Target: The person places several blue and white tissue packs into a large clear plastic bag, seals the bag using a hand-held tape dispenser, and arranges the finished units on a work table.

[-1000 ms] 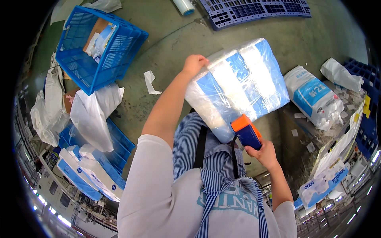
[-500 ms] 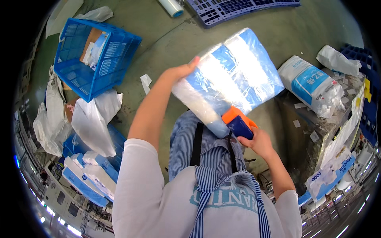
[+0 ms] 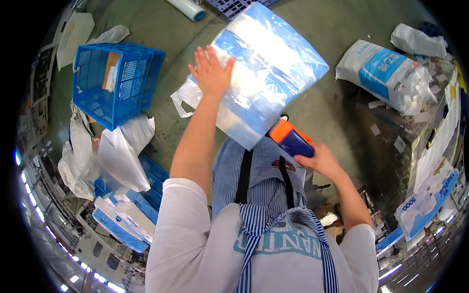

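Observation:
A large clear-plastic-wrapped pack (image 3: 273, 63) in blue and white lies tilted in front of my body, shiny with glare. My left hand (image 3: 211, 73) rests on its left side, fingers spread flat on the plastic. The fingers of my right hand (image 3: 320, 158) are wrapped round an orange and dark blue hand tool (image 3: 293, 139), whose exact kind I cannot make out. Its orange end sits close to the pack's near right edge; whether they touch is unclear. White plastic with a loop (image 3: 184, 100) sticks out beside my left wrist.
At left stands a blue plastic crate (image 3: 115, 115) on its side, with white bags (image 3: 124, 154) and blue-white packs (image 3: 124, 219) nearer me. A full white-and-blue sack (image 3: 386, 75) lies at right beside paper scraps. A film roll (image 3: 188, 9) and purple pallet (image 3: 232, 7) are at the far side.
My left hand has gone from gripping the pack's left edge to lying spread on it. The pack has turned and moved farther away. The tool stays in my right hand.

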A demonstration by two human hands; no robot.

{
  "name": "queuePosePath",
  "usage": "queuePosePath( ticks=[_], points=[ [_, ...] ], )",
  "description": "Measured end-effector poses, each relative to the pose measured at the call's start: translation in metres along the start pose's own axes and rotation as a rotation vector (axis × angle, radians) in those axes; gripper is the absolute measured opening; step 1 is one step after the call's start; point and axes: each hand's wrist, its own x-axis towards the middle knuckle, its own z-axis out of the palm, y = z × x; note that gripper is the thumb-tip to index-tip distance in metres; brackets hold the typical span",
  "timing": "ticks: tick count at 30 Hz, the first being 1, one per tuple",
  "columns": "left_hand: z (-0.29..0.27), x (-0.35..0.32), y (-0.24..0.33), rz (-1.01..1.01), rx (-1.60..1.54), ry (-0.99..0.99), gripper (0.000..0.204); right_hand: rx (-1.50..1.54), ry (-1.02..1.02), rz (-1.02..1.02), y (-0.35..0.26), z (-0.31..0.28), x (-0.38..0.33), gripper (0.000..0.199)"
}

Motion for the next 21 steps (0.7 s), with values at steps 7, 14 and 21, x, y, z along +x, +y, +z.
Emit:
queuePosePath(
  ticks=[7,14,21],
  points=[
    [0.008,-0.006,0.008,0.008,0.04,-0.017,0.076,-0.25,0.196,0.14,0.112,0.011,0.027,0.044],
    [-0.044,-0.152,0.113,0.98,0.096,-0.543,0.075,-0.242,0.155,0.067,0.113,0.018,0.098,0.044],
    [-0.007,-0.188,0.124,1.349,1.248,-0.533,0.055,-0.071,0.137,0.22,0.119,0.034,0.12,0.043]
  ],
)
